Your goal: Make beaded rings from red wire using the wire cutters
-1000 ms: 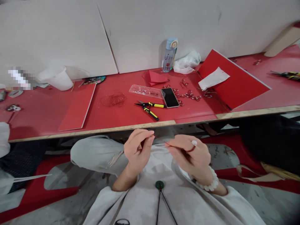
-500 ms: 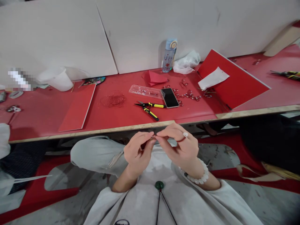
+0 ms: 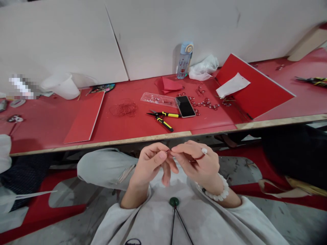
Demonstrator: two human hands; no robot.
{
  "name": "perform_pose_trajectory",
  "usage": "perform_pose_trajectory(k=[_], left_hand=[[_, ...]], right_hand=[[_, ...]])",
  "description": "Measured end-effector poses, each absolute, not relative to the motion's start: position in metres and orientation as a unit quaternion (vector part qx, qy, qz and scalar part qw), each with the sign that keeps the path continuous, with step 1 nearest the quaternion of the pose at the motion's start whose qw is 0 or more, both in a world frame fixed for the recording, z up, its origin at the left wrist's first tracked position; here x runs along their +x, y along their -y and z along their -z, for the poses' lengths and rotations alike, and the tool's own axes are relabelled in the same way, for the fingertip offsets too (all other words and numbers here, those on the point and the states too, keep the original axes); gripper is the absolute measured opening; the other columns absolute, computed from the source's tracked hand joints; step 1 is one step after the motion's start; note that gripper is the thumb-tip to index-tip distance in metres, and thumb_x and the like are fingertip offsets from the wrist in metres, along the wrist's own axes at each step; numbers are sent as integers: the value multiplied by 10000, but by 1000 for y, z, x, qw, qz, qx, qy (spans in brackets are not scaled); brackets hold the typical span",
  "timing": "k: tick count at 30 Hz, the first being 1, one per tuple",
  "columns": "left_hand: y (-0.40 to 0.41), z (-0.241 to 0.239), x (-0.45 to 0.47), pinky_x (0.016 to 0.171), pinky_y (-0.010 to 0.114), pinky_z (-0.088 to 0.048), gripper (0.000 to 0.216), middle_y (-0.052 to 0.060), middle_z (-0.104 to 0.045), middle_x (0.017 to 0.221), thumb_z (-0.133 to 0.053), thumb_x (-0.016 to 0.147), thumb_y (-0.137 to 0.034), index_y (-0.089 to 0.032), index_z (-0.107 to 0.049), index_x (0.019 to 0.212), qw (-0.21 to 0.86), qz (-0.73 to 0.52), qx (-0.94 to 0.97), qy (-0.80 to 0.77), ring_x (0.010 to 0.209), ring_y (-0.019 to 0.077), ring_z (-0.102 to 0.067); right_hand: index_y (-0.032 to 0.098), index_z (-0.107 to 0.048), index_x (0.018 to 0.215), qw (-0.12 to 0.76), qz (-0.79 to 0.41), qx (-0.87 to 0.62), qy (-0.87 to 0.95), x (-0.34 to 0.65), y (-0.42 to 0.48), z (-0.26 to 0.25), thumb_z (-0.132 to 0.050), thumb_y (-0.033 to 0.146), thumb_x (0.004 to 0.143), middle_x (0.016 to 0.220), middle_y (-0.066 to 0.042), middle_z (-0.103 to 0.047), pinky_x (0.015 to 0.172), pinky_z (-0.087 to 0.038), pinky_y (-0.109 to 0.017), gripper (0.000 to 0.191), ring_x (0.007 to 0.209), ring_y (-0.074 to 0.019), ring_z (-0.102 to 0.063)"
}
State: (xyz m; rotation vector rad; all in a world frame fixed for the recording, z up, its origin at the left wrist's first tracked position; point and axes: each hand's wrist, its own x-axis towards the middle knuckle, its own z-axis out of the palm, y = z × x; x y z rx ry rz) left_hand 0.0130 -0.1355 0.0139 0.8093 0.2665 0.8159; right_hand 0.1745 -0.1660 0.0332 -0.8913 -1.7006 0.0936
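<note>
Between my fingertips, over my lap, is a small dark red piece of wire (image 3: 168, 151); its exact shape is too small to make out. My left hand (image 3: 150, 165) pinches one side with thumb and forefinger, the other fingers loosely curled below. My right hand (image 3: 198, 163), with a ring and a white bead bracelet (image 3: 219, 195), pinches the other side. Beyond them on the table lie spread yellow-and-black pliers (image 3: 163, 119), a tangle of thin red wire (image 3: 124, 108), a clear plastic tray (image 3: 158, 100) of small beads, and several small red loops with pale beads (image 3: 208, 104).
A phone (image 3: 185, 106) lies against the pliers' handle. Behind stand a blue water bottle (image 3: 184, 61) and a white plastic bag (image 3: 203, 69). Red boards lie left (image 3: 85, 119) and lean right (image 3: 258, 88). The table's front edge (image 3: 150, 137) runs just beyond my hands.
Both hands have lowered slightly. My left hand has turned, its thumb now on top and its lower fingers extended below. The red piece shows more between the fingertips.
</note>
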Motion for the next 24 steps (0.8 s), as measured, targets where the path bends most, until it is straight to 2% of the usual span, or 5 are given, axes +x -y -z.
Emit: perform_pose_trajectory(k=[5,13,16,20,24], left_hand=[[137,-17,16,383,162,-552,155,-10,-772,704,-819,876,-337,-214,-748,936,795,-437,391,-155,457,110,-679],[142,-20,17,395,156,-556,148,-14,-740,700,-849,844,-332,-218,-776,902,713,-497,452,-199,438,84,-639],[143,-21,16,403,148,-558,92,-21,-752,720,-840,854,-298,-245,-796,915,716,-494,456,-189,446,78,-650],[143,-23,15,431,159,-578,92,-23,-766,704,-857,837,-282,-242,-798,896,732,-482,443,-190,449,87,-666],[142,-22,16,422,168,-567,129,-17,-764,666,-890,796,-253,-209,-776,835,757,-462,422,-187,434,106,-675]], right_hand=[[230,-691,932,589,-136,-386,697,172,169,-37,-618,151,991,654,43,-763,470,-490,-167,122,455,-74,-620],[220,-727,890,635,-273,-369,622,165,172,-37,-646,195,981,606,40,-752,461,-570,-182,124,472,-117,-704],[217,-730,945,663,-323,-326,592,161,174,-33,-638,193,993,605,37,-748,455,-588,-187,106,456,-126,-711],[215,-729,1012,677,-349,-298,575,158,176,-27,-625,193,1003,632,25,-758,460,-611,-220,106,465,-153,-733],[213,-741,975,660,-332,-310,598,162,176,-29,-623,225,1014,619,21,-754,459,-600,-206,124,472,-141,-729]])
